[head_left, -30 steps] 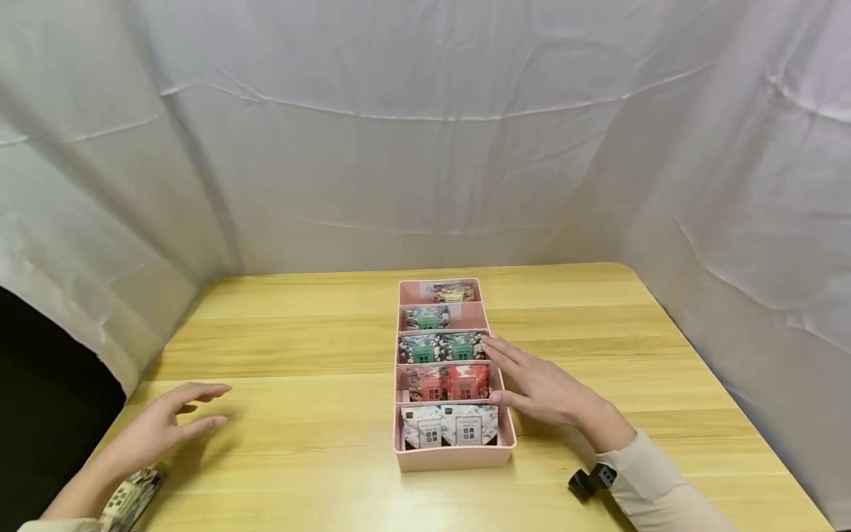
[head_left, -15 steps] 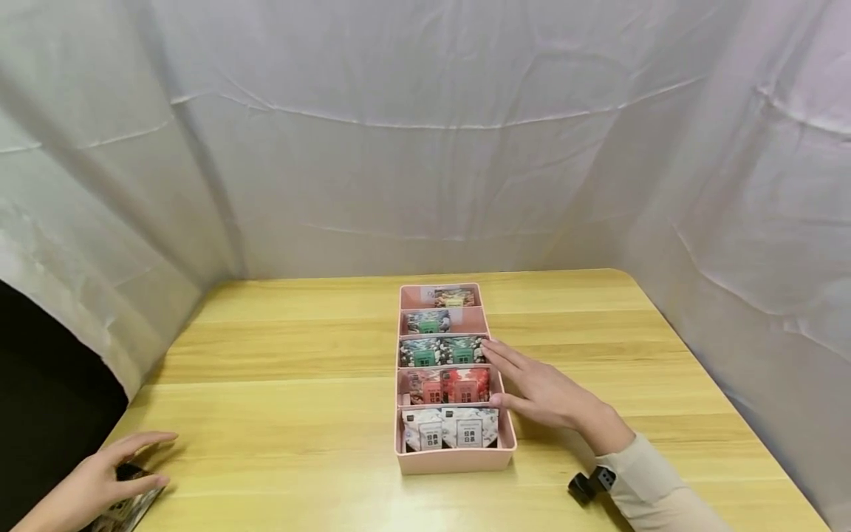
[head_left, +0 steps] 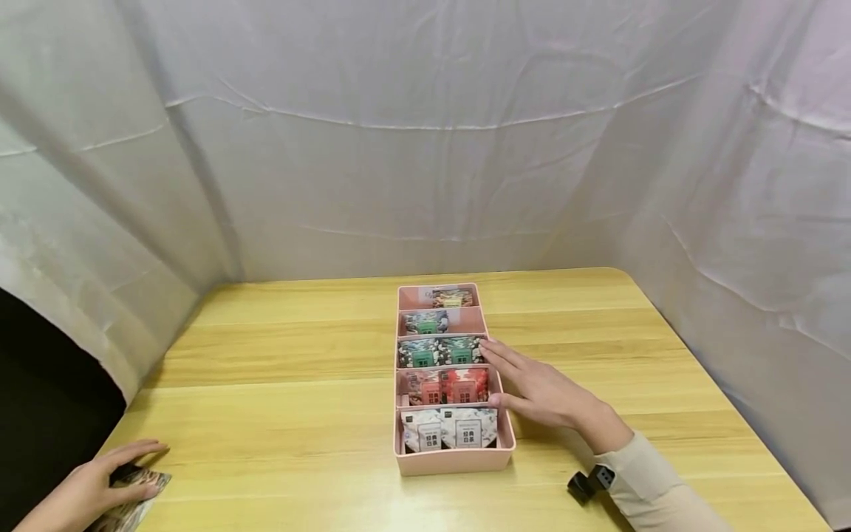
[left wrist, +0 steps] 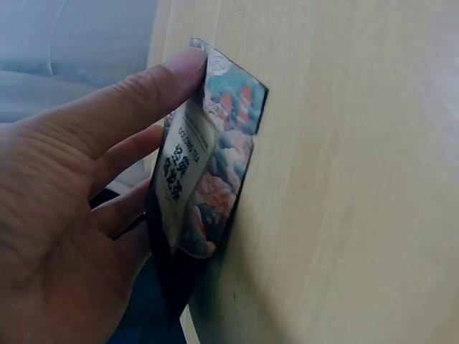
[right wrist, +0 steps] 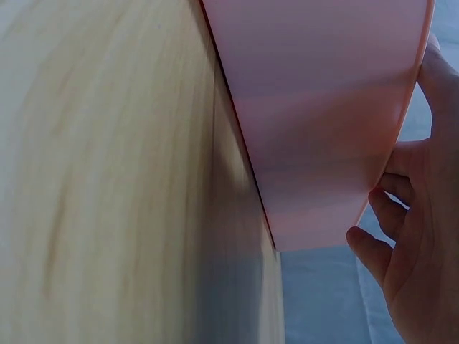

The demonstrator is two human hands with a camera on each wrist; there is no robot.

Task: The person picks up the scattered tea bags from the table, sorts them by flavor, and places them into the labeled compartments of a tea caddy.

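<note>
At the lower left of the head view, my left hand (head_left: 80,488) pinches a patterned tea sachet (head_left: 148,482) at the table's edge. The left wrist view shows the thumb on the front of that tea sachet (left wrist: 228,158), over its pale label, with fingers behind it. It stands tilted. My right hand (head_left: 548,391) rests against the right rim of a pink divided box (head_left: 455,464), fingers fairly straight. In the right wrist view, the fingertips touch the upper edge of the box's side wall (right wrist: 323,107).
White sachets (head_left: 468,428) fill the box's nearest compartment, with red sachets (head_left: 465,386) and green-labelled sachets (head_left: 460,350) behind. Farther back are a single green-labelled sachet (head_left: 425,322) and a yellow-labelled sachet (head_left: 452,298). Grey cloth (head_left: 425,177) hangs around the wooden table (head_left: 286,421).
My left hand has moved left and toward the near edge, down to the tea sachet, and now pinches it. The right hand has stayed on the box.
</note>
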